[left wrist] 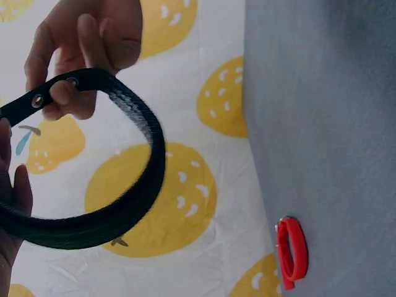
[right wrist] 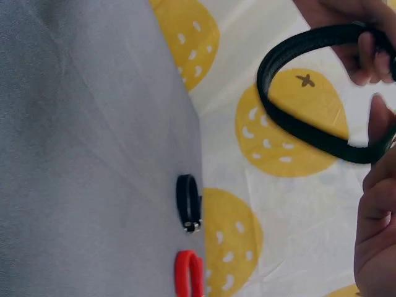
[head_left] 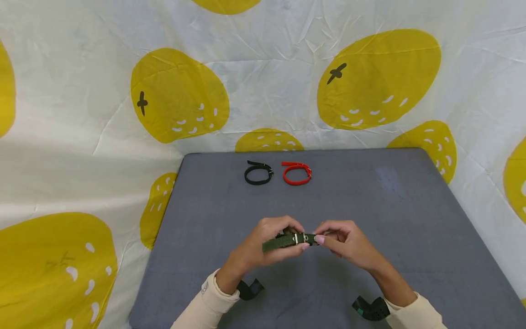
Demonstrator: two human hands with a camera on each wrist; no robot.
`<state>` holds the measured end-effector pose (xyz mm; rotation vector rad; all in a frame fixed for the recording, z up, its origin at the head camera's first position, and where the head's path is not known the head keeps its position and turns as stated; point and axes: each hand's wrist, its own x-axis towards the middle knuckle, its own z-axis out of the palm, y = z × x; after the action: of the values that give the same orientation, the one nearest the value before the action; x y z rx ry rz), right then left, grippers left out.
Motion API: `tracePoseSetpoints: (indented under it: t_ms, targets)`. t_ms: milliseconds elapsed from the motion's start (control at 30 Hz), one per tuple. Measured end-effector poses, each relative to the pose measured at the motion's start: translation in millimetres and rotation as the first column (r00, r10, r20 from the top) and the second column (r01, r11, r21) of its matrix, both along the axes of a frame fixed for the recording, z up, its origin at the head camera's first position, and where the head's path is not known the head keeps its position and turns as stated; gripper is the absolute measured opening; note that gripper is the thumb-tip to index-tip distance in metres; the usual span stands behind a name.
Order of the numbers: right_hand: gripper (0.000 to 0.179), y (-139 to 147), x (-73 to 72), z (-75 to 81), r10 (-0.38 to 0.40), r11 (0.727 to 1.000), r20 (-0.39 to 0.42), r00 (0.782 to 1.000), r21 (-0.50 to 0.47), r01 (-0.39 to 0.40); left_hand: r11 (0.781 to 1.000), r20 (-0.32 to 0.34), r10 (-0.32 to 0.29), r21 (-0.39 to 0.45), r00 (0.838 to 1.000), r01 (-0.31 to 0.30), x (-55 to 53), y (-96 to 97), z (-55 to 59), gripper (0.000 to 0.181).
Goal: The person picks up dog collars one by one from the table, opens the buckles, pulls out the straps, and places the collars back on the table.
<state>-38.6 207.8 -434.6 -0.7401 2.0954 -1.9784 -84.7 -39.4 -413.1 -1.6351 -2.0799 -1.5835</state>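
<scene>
A dark green strap collar (head_left: 281, 242) with metal eyelets is held up in front of me, bent into a loop. My left hand (head_left: 255, 244) grips it near the metal buckle (head_left: 296, 239), fingers above and thumb below. From the other side my right hand (head_left: 347, 242) pinches the eyeleted part of the strap between thumb and finger. In the left wrist view the loop (left wrist: 154, 161) hangs in the air between both hands, and eyelets (left wrist: 38, 100) show near the right fingers. The right wrist view shows the loop's far side (right wrist: 297, 127); the buckle is mostly hidden there.
Toward the back of the grey table (head_left: 328, 201) lie a black collar (head_left: 258, 182) and, just right of it, a red collar (head_left: 297, 182), both buckled into loops. A white cloth (head_left: 267, 82) with yellow fruit print hangs behind the table and on both sides.
</scene>
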Motion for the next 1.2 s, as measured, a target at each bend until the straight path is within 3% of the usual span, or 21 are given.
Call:
tracePoseSetpoints:
  t_ms: [200,367,567,833,933,1033,1100,1200]
  targets:
    - [0.019,-7,1.6,7.2,-0.033,0.996,-0.005,0.999,0.084,0.033,0.997,-0.019,-0.039,-0.06,0.999,0.037,-0.2,1.3,-0.9,0.018]
    - [0.018,-8,3.7,9.9,-0.014,1.0,-0.008,1.0,0.01,0.014,0.999,-0.018,-0.031,-0.032,0.999,0.031,3.9,5.9,-4.4,0.018]
    - [0.019,-4,3.4,10.4,0.03,0.995,0.013,0.999,-0.099,-0.029,1.0,0.037,0.016,0.009,0.999,-0.016,8.2,8.4,-8.8,0.02]
    - [0.02,0,1.5,6.8,0.031,0.994,0.029,0.999,-0.107,-0.027,0.993,0.036,0.109,0.034,0.993,-0.111,8.2,-0.1,-7.7,0.019]
    - [0.017,1,0.8,8.6,0.0,1.0,0.032,0.999,-0.024,0.001,0.99,0.023,0.143,0.014,0.989,-0.144,5.8,-4.2,-5.4,0.017]
    - [0.014,0,1.9,12.5,-0.031,0.992,0.056,0.998,0.121,0.024,0.985,0.023,0.17,-0.043,0.985,-0.169,4.0,-7.7,-3.5,0.016]
    - [0.014,-2,3.2,15.0,-0.056,0.978,0.084,0.995,0.207,0.038,0.982,0.044,0.17,-0.089,0.984,-0.165,3.5,-9.1,-2.7,0.015]
    - [0.012,-7,4.1,16.0,-0.075,0.965,0.1,0.992,0.259,0.047,0.98,0.06,0.149,-0.146,0.987,-0.139,3.2,-9.0,-2.8,0.016]
